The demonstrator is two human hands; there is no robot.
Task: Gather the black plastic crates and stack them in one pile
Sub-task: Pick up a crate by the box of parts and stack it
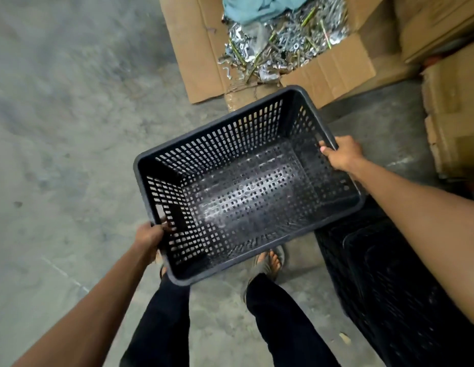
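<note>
Black slotted crate (246,186), empty, tilted; I see left hand (151,235) gripping its seven-o'clock rim, right hand (341,154) clutching two-o'clock.

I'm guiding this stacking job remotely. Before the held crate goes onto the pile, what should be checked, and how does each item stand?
1. Left hand grips the crate at its end: ok.
2. Right hand grips the opposite rim: ok.
3. Crate empty inside: ok.
4. Pile within reach, to the person's right: ok.
5. Pile's top crate clear to receive: cannot tell, dark and partly hidden by the arm.
6. Feet clear of the drop path: ok.
</note>
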